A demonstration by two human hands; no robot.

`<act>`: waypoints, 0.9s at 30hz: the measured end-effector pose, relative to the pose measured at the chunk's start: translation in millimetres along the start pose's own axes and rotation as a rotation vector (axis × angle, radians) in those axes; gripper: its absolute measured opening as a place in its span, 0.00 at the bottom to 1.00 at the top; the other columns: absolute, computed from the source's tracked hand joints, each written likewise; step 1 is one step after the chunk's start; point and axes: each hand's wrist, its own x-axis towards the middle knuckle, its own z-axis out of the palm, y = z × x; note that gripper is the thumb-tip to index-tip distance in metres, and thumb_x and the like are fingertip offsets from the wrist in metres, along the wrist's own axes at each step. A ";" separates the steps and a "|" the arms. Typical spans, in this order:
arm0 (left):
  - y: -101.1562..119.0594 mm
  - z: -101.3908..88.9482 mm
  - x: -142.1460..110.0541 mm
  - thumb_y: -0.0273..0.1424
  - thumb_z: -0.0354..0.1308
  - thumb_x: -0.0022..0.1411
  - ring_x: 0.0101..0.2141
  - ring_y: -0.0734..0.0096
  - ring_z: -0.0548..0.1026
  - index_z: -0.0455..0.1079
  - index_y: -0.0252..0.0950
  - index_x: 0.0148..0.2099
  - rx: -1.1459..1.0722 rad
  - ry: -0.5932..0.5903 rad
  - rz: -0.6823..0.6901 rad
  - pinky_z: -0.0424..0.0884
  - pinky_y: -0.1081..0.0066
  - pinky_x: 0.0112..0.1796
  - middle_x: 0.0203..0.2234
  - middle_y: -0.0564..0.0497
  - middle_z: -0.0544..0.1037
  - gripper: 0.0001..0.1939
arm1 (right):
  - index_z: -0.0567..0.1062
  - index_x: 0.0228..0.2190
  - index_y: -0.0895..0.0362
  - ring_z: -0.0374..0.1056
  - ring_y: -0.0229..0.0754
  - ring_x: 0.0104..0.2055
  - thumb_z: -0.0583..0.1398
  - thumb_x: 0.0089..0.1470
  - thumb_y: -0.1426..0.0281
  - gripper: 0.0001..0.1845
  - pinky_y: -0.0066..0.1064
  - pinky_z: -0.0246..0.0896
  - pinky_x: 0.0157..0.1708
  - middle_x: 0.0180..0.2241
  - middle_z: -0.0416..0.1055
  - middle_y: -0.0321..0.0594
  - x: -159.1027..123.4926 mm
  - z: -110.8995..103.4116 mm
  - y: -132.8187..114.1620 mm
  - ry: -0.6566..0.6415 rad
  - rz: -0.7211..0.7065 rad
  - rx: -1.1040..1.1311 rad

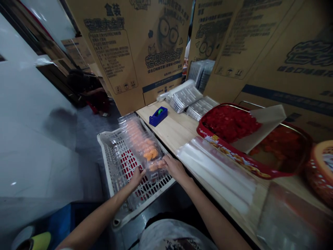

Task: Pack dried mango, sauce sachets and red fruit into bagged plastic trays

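Where left hand (pixel 136 179) and right hand (pixel 175 169) meet; orange-filled clear pack (pixel 142 142) pinched between fingers (pixel 165 161)

Tall tan cardboard cartons (pixel 122 52), printed with dark lettering and a cartoon figure in glasses, stand on end behind a pale wooden surface (pixel 177 128). To the left rises a smooth white wall (pixel 31 132), with a dark wooden frame (pixel 49 55) beyond it, and a person (pixel 88 90) in dark and red clothing crouches low on the grey floor (pixel 96 121). The light is dim and even.
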 end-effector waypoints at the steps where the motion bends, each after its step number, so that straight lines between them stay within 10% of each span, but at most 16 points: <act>1: -0.5 -6.0 -9.1 0.40 0.49 0.57 0.31 0.62 0.71 0.64 0.31 0.43 0.104 -0.030 0.021 0.67 0.57 0.35 0.28 0.46 0.72 0.18 | 0.65 0.36 0.55 0.63 0.35 0.33 0.52 0.54 0.75 0.07 0.25 0.49 0.28 0.38 0.63 0.38 0.9 -0.1 0.4 -0.006 -0.002 -0.007; 6: -1.4 -4.3 -38.1 0.36 0.51 0.57 0.43 0.62 0.70 0.70 0.38 0.37 0.473 -0.336 0.333 0.60 0.57 0.49 0.36 0.48 0.75 0.10 | 0.66 0.41 0.54 0.65 0.37 0.36 0.50 0.55 0.74 0.12 0.25 0.53 0.31 0.41 0.63 0.40 3.2 -1.2 -2.7 -0.030 0.014 0.002; 12: -8.6 38.6 -7.6 0.25 0.46 0.57 0.62 0.68 0.44 0.62 0.41 0.57 1.515 -0.331 1.392 0.46 0.57 0.59 0.60 0.52 0.57 0.25 | 0.52 0.57 0.55 0.63 0.43 0.49 0.48 0.52 0.78 0.31 0.32 0.59 0.44 0.53 0.58 0.48 -2.3 -3.1 -3.3 0.037 0.003 0.036; 18: -22.6 55.2 2.3 0.29 0.48 0.56 0.62 0.68 0.43 0.64 0.49 0.55 1.613 -0.301 1.503 0.36 0.55 0.61 0.59 0.59 0.59 0.24 | 0.56 0.56 0.58 0.47 0.49 0.61 0.48 0.52 0.79 0.29 0.44 0.50 0.56 0.58 0.52 0.50 -27.7 20.2 10.5 0.246 -0.017 -0.102; 27: -36.6 63.9 5.7 0.32 0.44 0.59 0.61 0.61 0.50 0.65 0.43 0.55 1.585 -0.275 1.500 0.50 0.46 0.57 0.57 0.51 0.62 0.22 | 0.63 0.53 0.64 0.46 0.53 0.61 0.50 0.51 0.78 0.26 0.47 0.42 0.57 0.55 0.60 0.52 -32.2 32.5 -3.7 0.141 0.160 -0.198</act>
